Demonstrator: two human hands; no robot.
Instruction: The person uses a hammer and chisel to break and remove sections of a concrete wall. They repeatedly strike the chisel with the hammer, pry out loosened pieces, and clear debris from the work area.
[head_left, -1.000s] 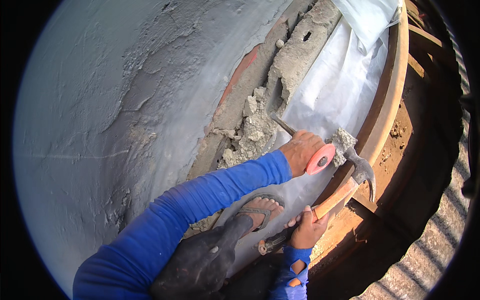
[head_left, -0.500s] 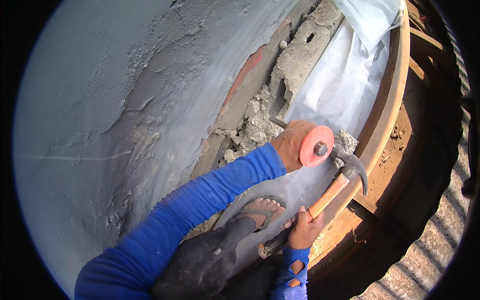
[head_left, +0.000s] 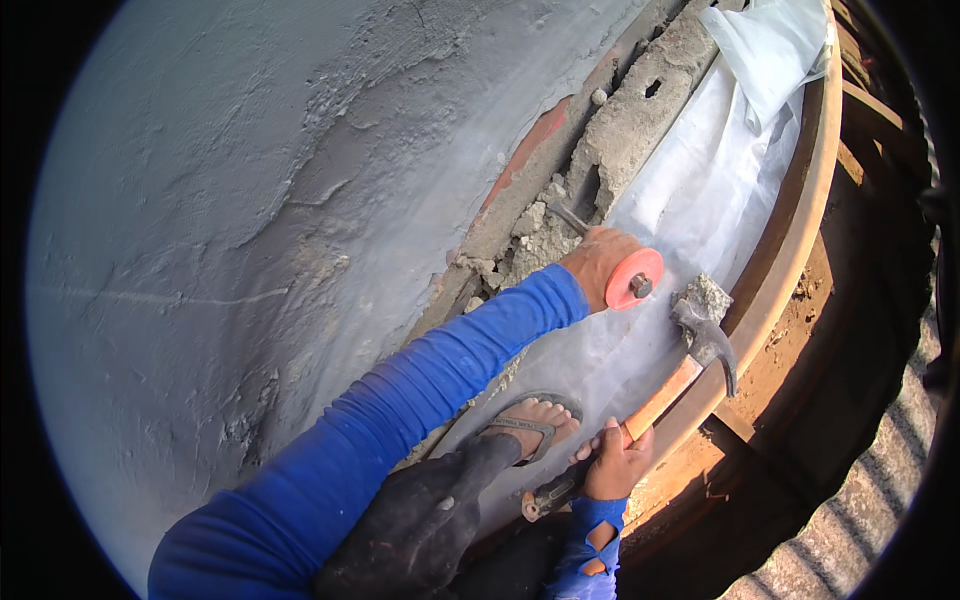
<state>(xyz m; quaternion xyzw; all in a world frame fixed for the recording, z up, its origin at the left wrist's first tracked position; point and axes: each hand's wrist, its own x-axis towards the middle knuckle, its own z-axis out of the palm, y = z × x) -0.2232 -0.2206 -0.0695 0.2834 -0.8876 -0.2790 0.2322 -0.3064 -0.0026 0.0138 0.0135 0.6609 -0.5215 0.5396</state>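
Observation:
My left hand (head_left: 600, 262) is closed round a chisel (head_left: 568, 216) with a round red hand guard (head_left: 636, 279). The guard faces up toward me, and the chisel's steel end meets broken mortar at the foot of the wall. Lower right, my right hand (head_left: 616, 466) grips the orange wooden handle of a claw hammer (head_left: 708, 345). The hammer's head is apart from the chisel, close to the curved wooden rim. A grey lump of mortar (head_left: 706, 296) is right beside the hammer head.
A rough grey wall (head_left: 250, 180) rises on the left, with a cracked concrete ledge (head_left: 640, 110) along its base. White plastic sheeting (head_left: 700, 180) lies between ledge and curved rim (head_left: 800, 230). My sandalled foot (head_left: 535, 425) stands near a dark-handled tool (head_left: 545, 497). Beyond the rim is a dark drop.
The view has shifted a little. My left hand has moved the chisel farther away and nearer the wall, along the broken mortar. My right hand keeps its hold on the hammer.

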